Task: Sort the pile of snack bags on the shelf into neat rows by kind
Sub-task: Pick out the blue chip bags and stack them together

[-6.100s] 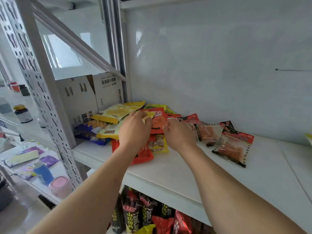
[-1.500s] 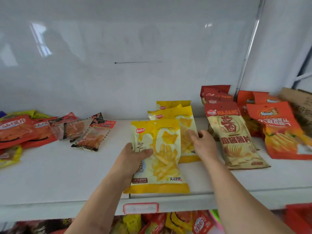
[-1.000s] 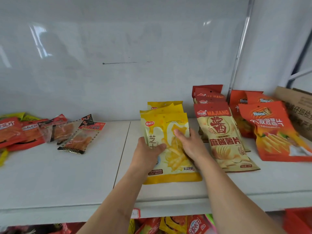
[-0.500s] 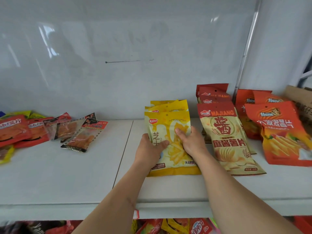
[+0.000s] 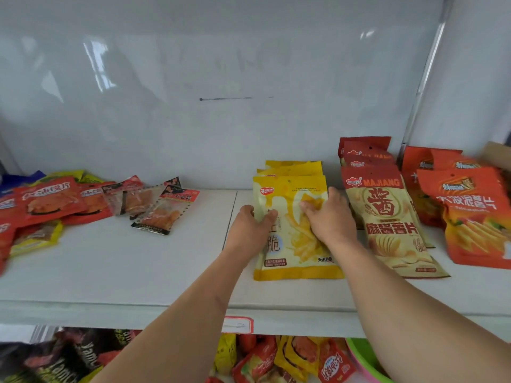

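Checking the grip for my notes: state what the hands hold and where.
Both hands are on the yellow fries bag: left hand pinches its left edge, right hand presses its upper-right front.

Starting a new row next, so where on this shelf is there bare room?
The widest bare patch of the shelf lies between the unsorted pile on the left and the yellow bag under both hands. The strip along the front edge is also free. Rightward it is crowded: the Majiang bags and orange bags sit close together.

Yellow snack bag (image 5: 293, 244) flat atop row
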Demonstrator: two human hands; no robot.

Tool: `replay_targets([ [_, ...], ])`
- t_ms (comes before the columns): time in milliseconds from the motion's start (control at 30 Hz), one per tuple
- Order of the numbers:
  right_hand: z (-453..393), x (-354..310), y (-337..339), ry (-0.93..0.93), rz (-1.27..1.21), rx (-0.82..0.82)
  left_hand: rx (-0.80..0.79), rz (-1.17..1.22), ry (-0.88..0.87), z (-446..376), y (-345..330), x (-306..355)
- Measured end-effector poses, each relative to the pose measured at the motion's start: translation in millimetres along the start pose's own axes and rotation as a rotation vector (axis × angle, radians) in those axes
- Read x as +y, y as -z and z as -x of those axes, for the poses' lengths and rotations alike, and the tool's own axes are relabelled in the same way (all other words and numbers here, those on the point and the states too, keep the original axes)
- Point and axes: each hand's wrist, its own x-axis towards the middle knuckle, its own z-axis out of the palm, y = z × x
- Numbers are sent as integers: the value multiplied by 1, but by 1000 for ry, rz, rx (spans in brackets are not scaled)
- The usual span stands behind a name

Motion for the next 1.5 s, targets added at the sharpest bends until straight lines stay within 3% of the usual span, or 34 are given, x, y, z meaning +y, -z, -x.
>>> replay_targets([
  [167,19,-18,-7,90,187,164,68,-272,-69,2,31,-15],
  [333,41,-53,-28,343,349,307,146,-574,-186,6,80,-37],
  [567,85,-128,-72,619,372,179,212,-937,-340,10,158,-79],
  [667,106,-162,-94,652,393,55,235,-1024,-369,12,198,-98],
  [933,149,-253,-159,721,355,-85,282,-1149,-321,23,302,-138],
  [1500,164,-414,-275,759,95,-236,517,-936,-82,-27,463,-193],
])
